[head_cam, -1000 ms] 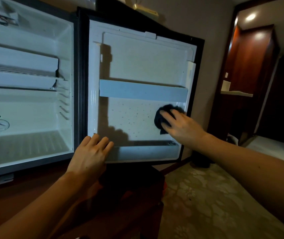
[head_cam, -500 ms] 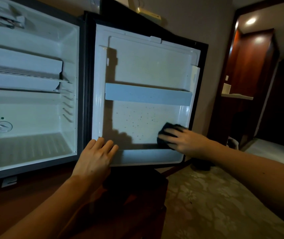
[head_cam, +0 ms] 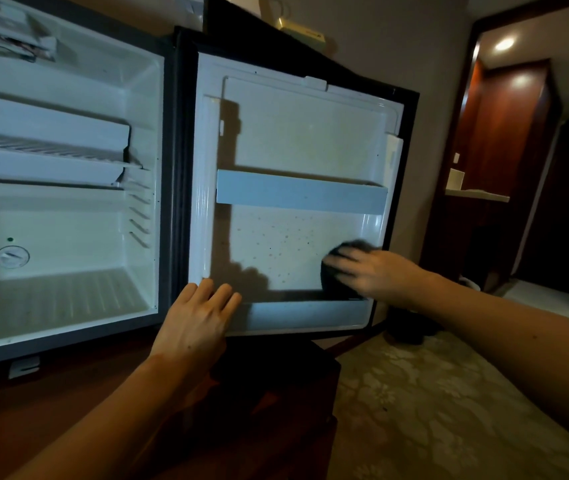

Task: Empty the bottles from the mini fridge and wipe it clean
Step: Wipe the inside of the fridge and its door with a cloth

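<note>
Mini fridge (head_cam: 68,209) stood wide open w/ no bottles in sight on its shelves or in the door racks, so the emptying looked done. Right hand (head_cam: 376,273) was pressed flat on a dark cloth (head_cam: 336,285), fingers curled over it, low on the door's inner panel (head_cam: 286,247) at approx 4 o'clock, just above the bottom rack. Left hand (head_cam: 195,323) lay open, palm down, bracing the door's lower edge at 7 o'clock, gripping nothing. Dark specks dotted the panel btwn the middle rack (head_cam: 302,195) and the cloth, so wiping there seemed unfinished; whether the main compartment was already wiped, couldn't tell.
</note>
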Available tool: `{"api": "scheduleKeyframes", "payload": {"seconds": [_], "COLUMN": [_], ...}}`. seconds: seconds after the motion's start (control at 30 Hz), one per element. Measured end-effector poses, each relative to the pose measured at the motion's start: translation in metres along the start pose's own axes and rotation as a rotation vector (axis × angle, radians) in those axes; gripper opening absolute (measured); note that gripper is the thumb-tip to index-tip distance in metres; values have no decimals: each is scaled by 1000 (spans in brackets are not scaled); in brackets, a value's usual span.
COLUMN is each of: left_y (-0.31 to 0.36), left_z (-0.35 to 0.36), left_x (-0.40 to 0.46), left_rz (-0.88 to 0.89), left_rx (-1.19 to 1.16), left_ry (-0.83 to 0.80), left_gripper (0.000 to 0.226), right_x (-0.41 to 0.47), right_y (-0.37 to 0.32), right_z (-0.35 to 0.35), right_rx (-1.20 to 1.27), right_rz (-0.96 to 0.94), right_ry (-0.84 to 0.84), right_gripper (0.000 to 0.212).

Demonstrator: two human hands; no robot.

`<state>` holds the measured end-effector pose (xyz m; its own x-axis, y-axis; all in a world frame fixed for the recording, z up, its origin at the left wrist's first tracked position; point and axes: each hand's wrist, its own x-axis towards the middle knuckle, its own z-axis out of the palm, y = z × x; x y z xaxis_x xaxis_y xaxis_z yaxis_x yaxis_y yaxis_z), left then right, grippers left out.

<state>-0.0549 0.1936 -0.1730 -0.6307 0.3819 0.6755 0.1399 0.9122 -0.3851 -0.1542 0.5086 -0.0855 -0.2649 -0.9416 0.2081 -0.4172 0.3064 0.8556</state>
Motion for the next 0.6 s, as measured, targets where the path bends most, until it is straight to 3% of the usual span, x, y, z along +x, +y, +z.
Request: {"api": "scheduleKeyframes", "payload": {"seconds": [0.1, 0.17, 0.3, 0.37, 0.5, 0.53, 0.6], "left_y": [-1, 0, -1, -1, -1, -1, -1], "left_z": [0, -1, -2, -1, -2, -2, -2], "left_x": [0, -1, -1, -2, -4, -5, -5], "left_rz": [0, 6, 2, 8, 1, 0, -1], "left_rx": [-1, 2, -7, -11, -10, -9, -9], "left_ry": [-2, -7, -7, -2, 14, 15, 16], "left_gripper": [68, 69, 66, 66, 67, 67, 65], "right_x": [14, 13, -2, 1, 18, 19, 13], "right_y": [6, 0, -7, 1, 8, 4, -6], "right_z": [-13, -3, 6, -3, -16, -12, 3], "right_rx": [-36, -60, 4, 19, -9, -21, -23], "right_rz": [349, 292, -162, -113, 309, 314, 135], "right_ry": [134, 167, -23, -31, 140, 161, 131], "right_gripper": [36, 35, 25, 24, 31, 32, 29]}}
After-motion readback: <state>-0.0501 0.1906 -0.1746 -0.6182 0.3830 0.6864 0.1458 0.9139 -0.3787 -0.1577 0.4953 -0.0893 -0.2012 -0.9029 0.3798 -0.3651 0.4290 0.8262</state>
